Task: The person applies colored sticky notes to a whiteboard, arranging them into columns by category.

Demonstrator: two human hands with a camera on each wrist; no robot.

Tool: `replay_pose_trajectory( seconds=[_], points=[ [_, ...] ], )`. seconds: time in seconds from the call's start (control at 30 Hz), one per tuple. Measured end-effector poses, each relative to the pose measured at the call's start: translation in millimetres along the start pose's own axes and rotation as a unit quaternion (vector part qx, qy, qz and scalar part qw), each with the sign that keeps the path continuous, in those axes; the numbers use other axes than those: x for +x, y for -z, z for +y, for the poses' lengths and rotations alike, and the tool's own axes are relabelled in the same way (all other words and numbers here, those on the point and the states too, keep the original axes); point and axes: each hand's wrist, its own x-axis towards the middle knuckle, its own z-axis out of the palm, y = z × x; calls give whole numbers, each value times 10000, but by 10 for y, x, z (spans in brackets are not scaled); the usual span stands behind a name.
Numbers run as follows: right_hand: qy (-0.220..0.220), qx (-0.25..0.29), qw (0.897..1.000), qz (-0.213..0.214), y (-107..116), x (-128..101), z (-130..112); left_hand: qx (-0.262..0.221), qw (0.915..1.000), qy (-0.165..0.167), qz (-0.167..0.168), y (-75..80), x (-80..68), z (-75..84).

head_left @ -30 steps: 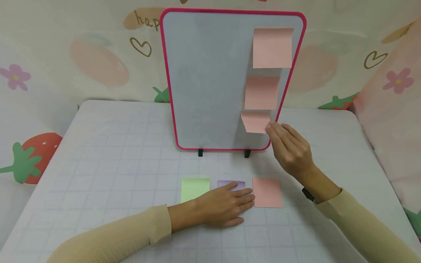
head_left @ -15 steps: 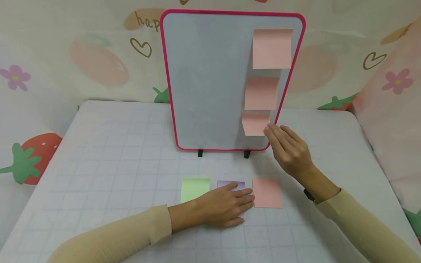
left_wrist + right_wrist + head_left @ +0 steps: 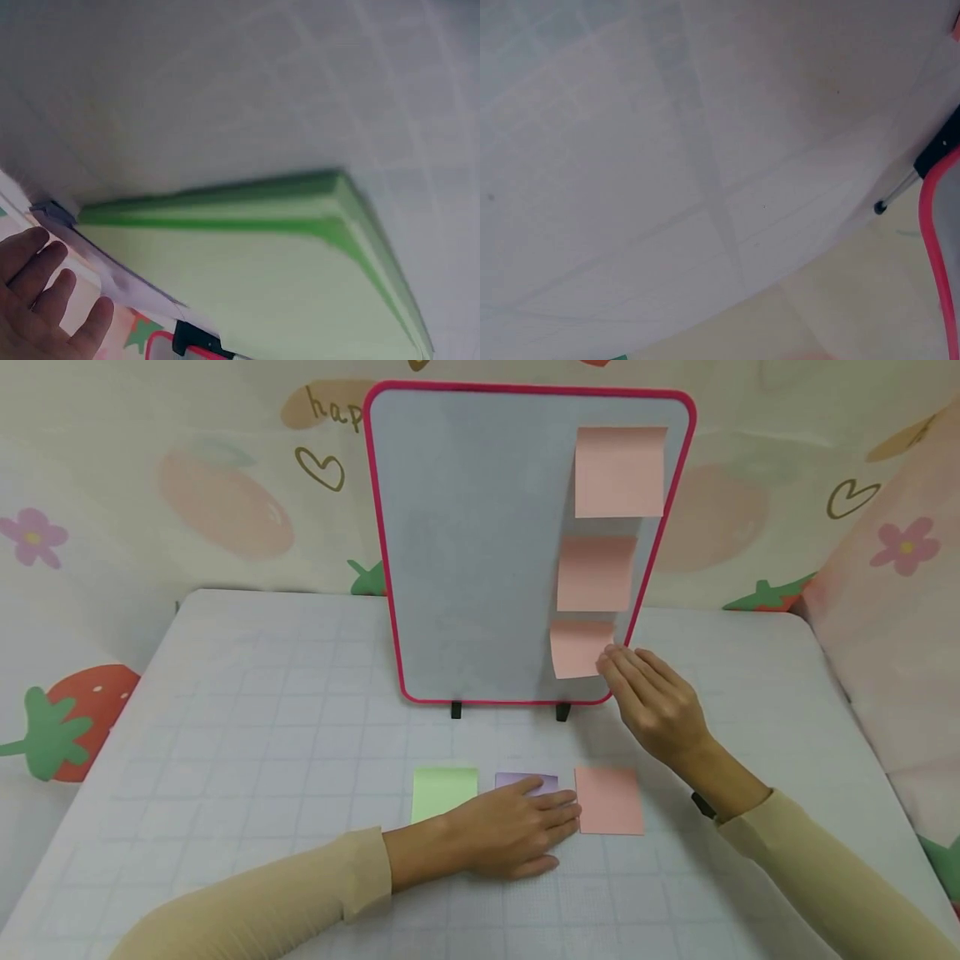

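Note:
A whiteboard (image 3: 465, 552) with a pink rim stands upright, bearing a column of pink sticky notes along its right side. My right hand (image 3: 660, 706) pinches the lowest pink sticky note (image 3: 581, 647) by its lower right corner; its thumb is hidden. Flat over the purple sticky note pad (image 3: 517, 779) lies my left hand (image 3: 506, 831), fingers extended and touching the edge of the pink pad (image 3: 611, 802). The green pad (image 3: 442, 792) sits by the left wrist, partly covered. In the left wrist view, the green pad (image 3: 247, 285) looms beside the left fingers (image 3: 52, 296).
Higher on the board hang two more pink notes, an upper one (image 3: 620, 472) and a middle one (image 3: 596, 574). Black feet (image 3: 562, 712) hold up the board. A grid-patterned white cloth covers the table (image 3: 247, 718), with a printed backdrop (image 3: 225, 493) behind it.
The lower edge of the lowest pink note has come down, so it hangs flatter toward the board. My right hand has moved slightly down and left with it. The left hand stays put.

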Motion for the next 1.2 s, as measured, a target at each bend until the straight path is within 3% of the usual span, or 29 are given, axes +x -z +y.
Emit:
replay_pose_trajectory(
  seconds=[0.1, 0.2, 0.33, 0.4, 0.47, 0.57, 0.73, 1.2],
  points=[
    [19, -3, 10000, -47, -3, -10, 2, 159, 9996, -37, 231, 78, 12, -75],
    [22, 9, 9999, -102, -1, -21, 6, 146, 9966, 39, 807, 200, 30, -233],
    [16, 47, 9999, -130, 0, -32, 12, 62, 9821, 556, 1798, 407, 27, -546],
    [13, 52, 9999, -160, 1, -36, 15, 250, 9740, 937, 2046, 499, 13, -708],
    [19, 57, 9998, -209, 1, -39, 16, 521, 9704, 1267, 1990, 568, -6, -846],
    [34, 40, 9996, -269, -7, -43, 13, 964, 9702, 1609, 1533, 609, -26, -1007],
    [44, 33, 9995, -306, -25, -46, 6, 1369, 9681, 1885, 920, 589, -39, -1143],
    [110, -21, 9996, -248, -55, -39, 11, 1718, 9606, 2097, 617, 473, -8, -1220]
  ],
)
